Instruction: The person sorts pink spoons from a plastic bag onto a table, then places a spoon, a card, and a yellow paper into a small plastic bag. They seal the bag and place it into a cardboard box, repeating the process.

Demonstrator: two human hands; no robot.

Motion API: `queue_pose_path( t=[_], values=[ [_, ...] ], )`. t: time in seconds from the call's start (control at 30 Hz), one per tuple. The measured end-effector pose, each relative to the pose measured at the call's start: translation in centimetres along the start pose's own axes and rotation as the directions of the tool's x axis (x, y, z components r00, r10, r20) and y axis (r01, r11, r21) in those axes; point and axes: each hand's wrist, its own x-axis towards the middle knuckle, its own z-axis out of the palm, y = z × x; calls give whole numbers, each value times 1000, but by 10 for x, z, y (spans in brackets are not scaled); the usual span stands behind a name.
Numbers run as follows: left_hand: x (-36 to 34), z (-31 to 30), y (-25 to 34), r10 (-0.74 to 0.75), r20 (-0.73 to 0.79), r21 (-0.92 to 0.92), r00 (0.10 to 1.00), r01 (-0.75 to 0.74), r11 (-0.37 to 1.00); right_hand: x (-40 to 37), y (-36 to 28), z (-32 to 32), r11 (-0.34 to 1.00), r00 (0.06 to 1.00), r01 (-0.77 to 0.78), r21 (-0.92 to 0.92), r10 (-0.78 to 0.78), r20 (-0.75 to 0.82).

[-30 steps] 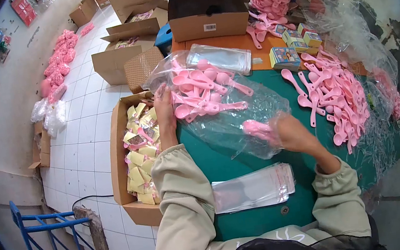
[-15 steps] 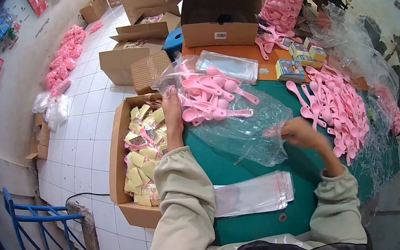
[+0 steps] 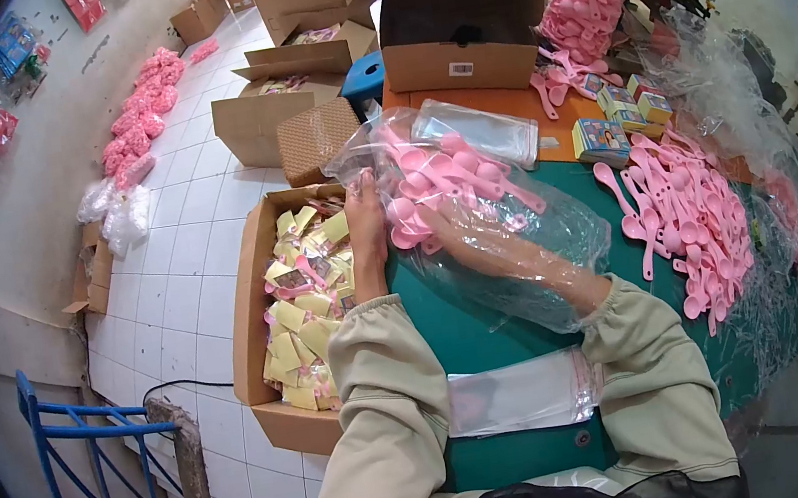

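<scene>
A large clear plastic bag (image 3: 556, 218) lies over the green table with several pink measuring spoons (image 3: 430, 174) at its far end. My left hand (image 3: 367, 218) is closed on the left side of the bag, thumb upward. Reaching in through the bag's near end, my right hand (image 3: 466, 238) is at the spoons, seen through the plastic; its fingertips are hidden. Just left of my left hand stands an open carton (image 3: 248, 339) of small packets with yellow cards and pink spoons. Flat clear sleeves (image 3: 519, 394) lie on the table below my right forearm.
A heap of loose pink spoons (image 3: 693, 220) covers the table's right side, beside stacked card bundles (image 3: 601, 140). Behind are an open brown box (image 3: 460, 65), more sleeves (image 3: 479, 133) and a full spoon bag (image 3: 588, 2). A blue metal rail (image 3: 90, 431) stands at lower left.
My right hand has gone from the bag's near right end into the bag, up to the spoons. My left hand keeps its grip. The whole view has shifted slightly.
</scene>
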Motion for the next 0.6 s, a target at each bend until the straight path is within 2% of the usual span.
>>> queue_pose_path(
  t=[0.03, 0.1, 0.13, 0.17, 0.2, 0.27, 0.37, 0.4, 0.43, 0.47, 0.57, 0.6],
  values=[
    [-3, 4, 5, -23, 16, -42, 1000, 23, 999, -7, -3, -11, 989, 984, -128, 79, 116, 137],
    [5, -4, -4, -15, 28, -26, 1000, 16, 1000, -46, 20, -2, 993, 995, 69, 100, -62, -72],
    [6, -6, -4, -11, 36, -20, 999, 12, 1000, -48, 13, -19, 982, 973, 168, 92, -150, -175],
    [6, -7, -4, -26, 3, 36, 1000, 26, 999, -52, 10, -43, 875, 911, -355, 329, 245, 332],
    [5, -3, -1, -11, -16, 29, 1000, 11, 1000, -57, 2, -61, 708, 897, -433, 558, 279, 343],
    [2, 6, 1, 15, -55, 14, 998, -14, 1000, -73, -6, -79, 215, 862, -464, 860, 334, 381],
    [8, -6, -7, -25, 0, 32, 1000, 25, 999, -83, 5, -86, 443, 833, -546, 711, 380, 403],
    [10, -11, -9, -33, 14, 42, 999, 32, 999, -88, 16, -73, 691, 904, -425, 584, 362, 230],
    [10, -12, -8, -42, 36, 46, 998, 40, 998, -94, 33, -48, 877, 956, -288, 386, 286, 65],
    [5, -9, -7, -38, 22, 6, 999, 38, 999, -96, 43, -31, 979, 984, -151, 137, 162, -74],
    [1, -1, 0, -10, 24, -59, 1000, 11, 998, -79, 50, -20, 990, 997, 59, -126, -65, -39],
    [0, -4, 1, -14, 42, -21, 999, 15, 1000, -80, 48, -14, 986, 999, 55, -160, -54, 8]
  ],
)
